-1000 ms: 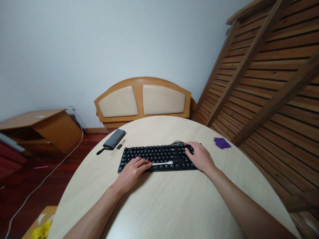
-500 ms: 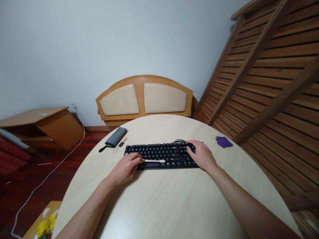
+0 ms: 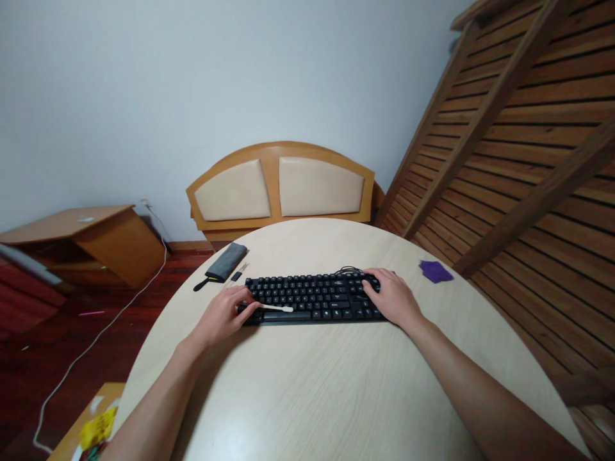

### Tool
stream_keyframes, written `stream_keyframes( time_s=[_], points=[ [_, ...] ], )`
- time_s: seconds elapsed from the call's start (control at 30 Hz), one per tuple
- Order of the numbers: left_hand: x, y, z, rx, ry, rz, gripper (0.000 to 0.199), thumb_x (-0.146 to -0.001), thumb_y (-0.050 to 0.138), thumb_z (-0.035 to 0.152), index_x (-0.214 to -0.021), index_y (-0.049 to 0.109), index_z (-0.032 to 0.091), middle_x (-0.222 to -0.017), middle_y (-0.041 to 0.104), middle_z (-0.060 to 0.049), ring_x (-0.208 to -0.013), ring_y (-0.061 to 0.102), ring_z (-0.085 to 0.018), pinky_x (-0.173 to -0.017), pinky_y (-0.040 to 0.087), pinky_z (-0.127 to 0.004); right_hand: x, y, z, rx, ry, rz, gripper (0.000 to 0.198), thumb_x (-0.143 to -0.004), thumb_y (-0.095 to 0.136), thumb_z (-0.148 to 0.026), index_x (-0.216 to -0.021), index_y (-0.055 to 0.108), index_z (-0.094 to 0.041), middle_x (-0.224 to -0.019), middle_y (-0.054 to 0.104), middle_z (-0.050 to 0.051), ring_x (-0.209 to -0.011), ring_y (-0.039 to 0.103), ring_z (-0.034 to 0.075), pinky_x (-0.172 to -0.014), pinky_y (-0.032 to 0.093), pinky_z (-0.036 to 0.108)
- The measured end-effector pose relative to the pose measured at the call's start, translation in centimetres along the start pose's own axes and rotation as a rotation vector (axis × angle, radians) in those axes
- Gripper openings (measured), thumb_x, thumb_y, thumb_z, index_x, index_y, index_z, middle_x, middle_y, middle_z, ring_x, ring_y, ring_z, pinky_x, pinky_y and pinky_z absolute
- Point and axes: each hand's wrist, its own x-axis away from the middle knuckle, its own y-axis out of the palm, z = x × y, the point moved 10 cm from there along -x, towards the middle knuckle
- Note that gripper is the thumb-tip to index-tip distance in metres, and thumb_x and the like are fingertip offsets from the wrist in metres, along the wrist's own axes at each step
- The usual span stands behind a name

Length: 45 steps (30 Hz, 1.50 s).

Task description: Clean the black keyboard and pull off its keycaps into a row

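A black keyboard (image 3: pixel 307 296) lies flat on the round pale wooden table (image 3: pixel 307 384). At its left end, my left hand (image 3: pixel 229 314) is closed around a slim white toothbrush (image 3: pixel 276 308). The brush's head points right, over the front rows near the space bar; whether the bristles touch the keys I cannot tell. My right hand (image 3: pixel 391 296) grips the keyboard's right end, with the thumb over the number keys and the fingers toward the back edge. A dark cable (image 3: pixel 348 269) is bunched behind the keyboard.
A grey pouch (image 3: pixel 227 262) lies at the table's back left, beside a small black piece (image 3: pixel 236 276) and thin sticks. To the right is a purple cloth (image 3: pixel 436 271). A wooden headboard (image 3: pixel 273 186) stands beyond the table, and a slatted wooden frame (image 3: pixel 528 160) leans at right.
My left hand has moved left along the keyboard, bringing the toothbrush with it. My right hand stays on the keyboard's right end. The view has shifted slightly.
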Motion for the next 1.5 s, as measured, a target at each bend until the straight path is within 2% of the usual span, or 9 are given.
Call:
stream_keyframes(
  time_s=[0.23, 0.5, 0.83, 1.03, 1.3, 1.5],
  points=[
    [0.5, -0.3, -3.4, 0.015, -0.110, -0.016, 0.027, -0.091, 0.053, 0.042, -0.075, 0.058, 0.020, -0.078, 0.065, -0.004, -0.071, 0.057, -0.020, -0.064, 0.043, -0.029, -0.1, -0.1, 0.0, 0.002, 0.001, 0.000, 0.024, -0.091, 0.051, -0.030, -0.110, 0.063, -0.022, -0.113, 0.069, 0.004, -0.103, 0.061, 0.025, -0.091, 0.045, 0.041],
    [0.7, -0.4, -5.1, 0.021, -0.188, 0.002, 0.026, -0.087, 0.053, 0.044, -0.076, 0.057, 0.020, -0.081, 0.067, -0.005, -0.074, 0.059, -0.022, -0.071, 0.045, -0.033, -0.2, -0.3, 0.2, 0.004, 0.025, 0.011, 0.024, -0.088, 0.053, -0.030, -0.107, 0.065, -0.023, -0.110, 0.070, 0.005, -0.102, 0.062, 0.025, -0.090, 0.045, 0.041],
    [2.0, -1.6, -9.0, 0.024, -0.364, 0.070, 0.030, -0.082, 0.053, 0.049, -0.075, 0.058, 0.020, -0.076, 0.066, -0.005, -0.072, 0.058, -0.022, -0.064, 0.043, -0.031, -0.5, -1.1, 2.3, 0.034, 0.094, 0.034, 0.025, -0.085, 0.054, -0.031, -0.105, 0.066, -0.023, -0.108, 0.071, 0.005, -0.099, 0.063, 0.026, -0.088, 0.046, 0.041],
    [2.6, -2.3, -9.9, 0.010, -0.399, 0.089, 0.029, -0.083, 0.052, 0.047, -0.074, 0.056, 0.020, -0.070, 0.064, -0.004, -0.065, 0.057, -0.021, -0.060, 0.042, -0.030, -0.5, -1.1, 2.4, 0.040, 0.101, 0.038, 0.025, -0.086, 0.054, -0.032, -0.105, 0.066, -0.022, -0.108, 0.071, 0.005, -0.099, 0.063, 0.026, -0.088, 0.047, 0.041],
    [3.2, -2.1, -11.5, 0.011, -0.432, 0.093, 0.021, -0.081, 0.051, 0.039, -0.074, 0.055, 0.020, -0.070, 0.063, -0.004, -0.066, 0.058, -0.021, -0.062, 0.042, -0.031, -0.5, -1.2, 2.1, 0.027, 0.086, 0.042, 0.025, -0.086, 0.053, -0.031, -0.106, 0.067, -0.022, -0.108, 0.071, 0.005, -0.100, 0.063, 0.026, -0.089, 0.047, 0.042],
    [3.0, -1.7, -11.0, 0.026, -0.413, 0.093, 0.022, -0.081, 0.050, 0.040, -0.074, 0.055, 0.020, -0.068, 0.062, -0.002, -0.063, 0.055, -0.020, -0.060, 0.041, -0.030, -0.5, -1.2, 2.1, 0.028, 0.080, 0.053, 0.025, -0.086, 0.053, -0.030, -0.105, 0.067, -0.022, -0.107, 0.071, 0.006, -0.099, 0.063, 0.026, -0.088, 0.047, 0.041]
  ],
)
